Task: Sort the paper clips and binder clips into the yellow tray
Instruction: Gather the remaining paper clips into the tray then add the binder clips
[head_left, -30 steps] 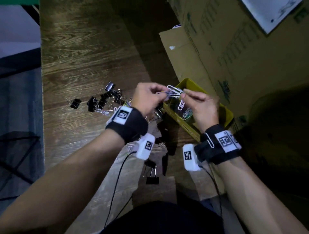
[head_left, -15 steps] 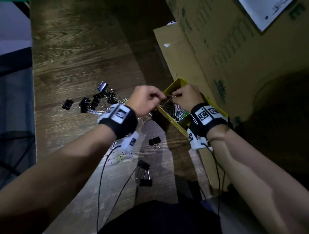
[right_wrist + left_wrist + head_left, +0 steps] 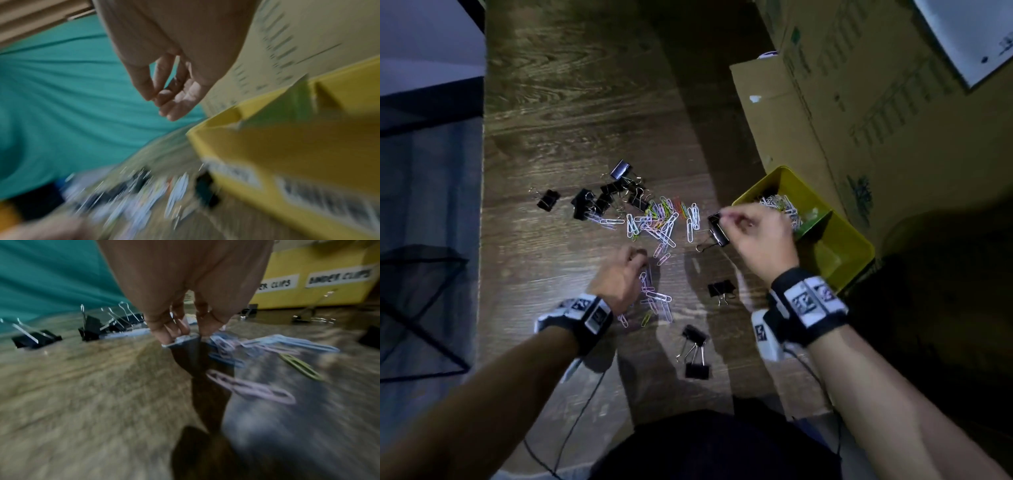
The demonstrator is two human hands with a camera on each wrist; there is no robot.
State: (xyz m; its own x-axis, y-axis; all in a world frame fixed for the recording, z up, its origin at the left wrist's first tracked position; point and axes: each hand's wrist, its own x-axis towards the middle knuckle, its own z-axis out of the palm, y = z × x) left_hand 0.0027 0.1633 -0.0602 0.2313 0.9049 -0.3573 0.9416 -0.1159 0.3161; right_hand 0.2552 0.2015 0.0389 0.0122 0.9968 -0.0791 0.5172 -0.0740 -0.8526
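L hand [image 3: 624, 274], lower centre of head view, pinches a paper clip [image 3: 180, 339] off the table. R hand [image 3: 756, 236] hangs loose, empty, beside yellow tray [image 3: 854, 255] at frame right. Loose clip pile [image 3: 654, 219] lies up-frame, nearer L.

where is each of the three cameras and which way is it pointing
Head: worn on the head, looking down at the wooden table; both forearms, left hand and right hand show.
Left wrist: low over the table, looking along the left hand's fingers, which touch paper clips; only that hand shows.
Right wrist: blurred, looking along the right hand beside the yellow tray; its fingers look empty.
Shared: all views show the yellow tray; its labels show in both wrist views.
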